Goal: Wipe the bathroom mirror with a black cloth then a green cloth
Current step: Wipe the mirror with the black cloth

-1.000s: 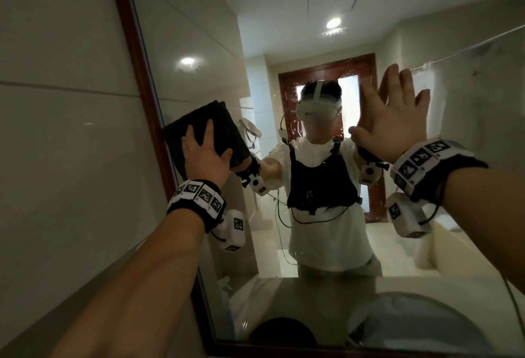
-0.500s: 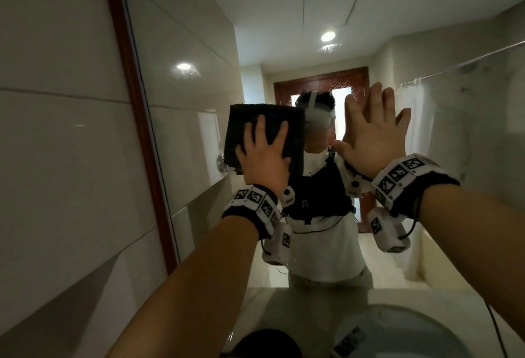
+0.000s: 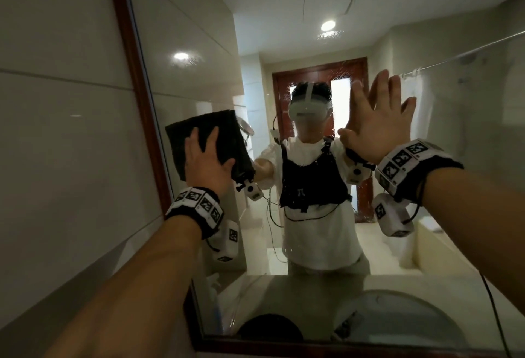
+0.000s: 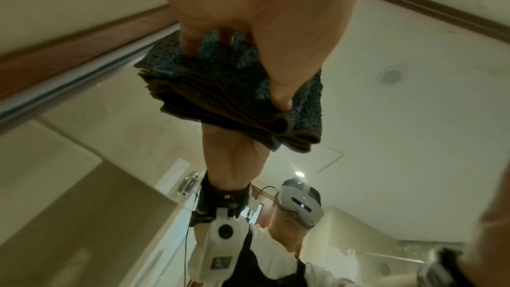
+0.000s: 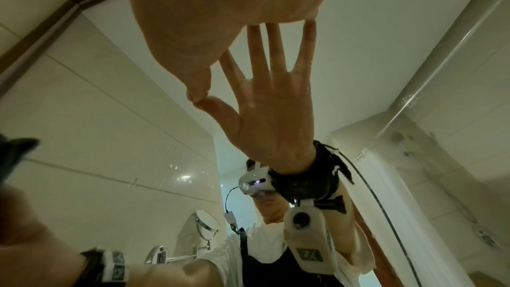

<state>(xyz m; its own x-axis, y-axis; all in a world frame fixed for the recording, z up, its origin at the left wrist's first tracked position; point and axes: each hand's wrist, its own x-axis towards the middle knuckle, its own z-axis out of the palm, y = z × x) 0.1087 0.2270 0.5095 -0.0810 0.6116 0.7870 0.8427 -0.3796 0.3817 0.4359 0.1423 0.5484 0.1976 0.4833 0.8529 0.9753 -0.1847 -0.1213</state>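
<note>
The mirror (image 3: 187, 33) has a brown wooden frame (image 3: 127, 59) along its left and bottom edges. My left hand (image 3: 206, 163) presses a folded black cloth (image 3: 224, 130) flat against the glass, close to the left frame, with its fingers spread straight over it. In the left wrist view the fingers and thumb of the left hand (image 4: 276, 51) lie on the black cloth (image 4: 229, 95). My right hand (image 3: 377, 124) rests flat on the glass to the right, fingers straight, holding nothing. The right hand (image 5: 220, 8) meets its own reflection there.
A tiled wall (image 3: 56, 130) runs left of the frame. Water droplets (image 3: 341, 79) speckle the glass beside my right hand. The reflection shows a person with a headset, a round swing-arm mirror (image 3: 247, 129) and a white basin (image 3: 397, 315) low down.
My left hand slid the black cloth from the middle of the glass back left and down toward the frame. The right hand stayed flat on the glass.
</note>
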